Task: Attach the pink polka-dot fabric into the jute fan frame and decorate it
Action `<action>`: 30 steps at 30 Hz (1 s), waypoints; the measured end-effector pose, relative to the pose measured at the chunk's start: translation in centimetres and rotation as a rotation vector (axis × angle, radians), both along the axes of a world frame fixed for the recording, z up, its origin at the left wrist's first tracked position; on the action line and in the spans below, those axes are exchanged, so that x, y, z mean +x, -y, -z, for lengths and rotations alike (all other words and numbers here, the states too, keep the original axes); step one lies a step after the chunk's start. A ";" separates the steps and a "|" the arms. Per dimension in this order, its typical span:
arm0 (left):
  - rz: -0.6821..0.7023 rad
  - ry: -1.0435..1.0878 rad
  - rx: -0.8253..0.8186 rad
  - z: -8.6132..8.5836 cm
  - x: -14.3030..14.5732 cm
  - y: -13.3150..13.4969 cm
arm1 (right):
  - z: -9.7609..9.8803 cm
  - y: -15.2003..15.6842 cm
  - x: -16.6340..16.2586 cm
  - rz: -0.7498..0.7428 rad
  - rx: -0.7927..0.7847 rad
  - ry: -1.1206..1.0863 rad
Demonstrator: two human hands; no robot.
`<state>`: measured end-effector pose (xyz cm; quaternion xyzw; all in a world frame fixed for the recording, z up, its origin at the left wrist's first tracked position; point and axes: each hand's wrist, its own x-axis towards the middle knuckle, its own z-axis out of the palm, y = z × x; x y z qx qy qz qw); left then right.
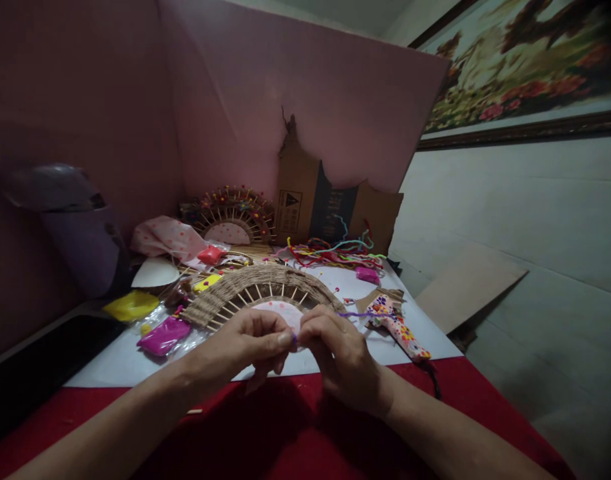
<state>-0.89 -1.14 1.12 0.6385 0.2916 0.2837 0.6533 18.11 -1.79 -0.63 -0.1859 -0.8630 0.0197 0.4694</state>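
Note:
My left hand (260, 337) and my right hand (338, 353) meet above the front edge of the white sheet, both closed in a pinch. Between their fingertips shows a bit of purple yarn (294, 339); its tail runs out rightward past my right hand. Just behind my hands lies a fan-shaped piece (270, 275) of thin sticks woven with brown twine, with a pale dotted half-round at its centre. My fingers cover part of it. Whether a knot or bead is in the pinch, I cannot tell.
Colourful strands (330, 253) lie before torn cardboard (300, 193). A second decorated fan (230, 217) stands behind. Magenta clay packet (164, 335) and yellow packet (131, 305) sit left; a floral-covered figure (398, 327) lies right. Red cloth (265, 433) covers the near edge.

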 end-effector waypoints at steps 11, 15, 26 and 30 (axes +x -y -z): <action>-0.162 -0.016 0.095 -0.4 0.5 0.6 | 0.2 0.0 0.0 0.065 0.023 -0.015; -0.072 -0.069 -0.003 -0.6 0.0 0.4 | -0.1 0.2 0.1 0.004 -0.007 0.006; -0.082 -0.065 -0.056 -0.1 0.1 0.1 | -0.1 0.0 0.0 0.006 -0.001 0.043; -0.138 0.015 0.053 0.1 0.6 0.2 | 0.2 0.0 0.1 0.110 0.076 -0.020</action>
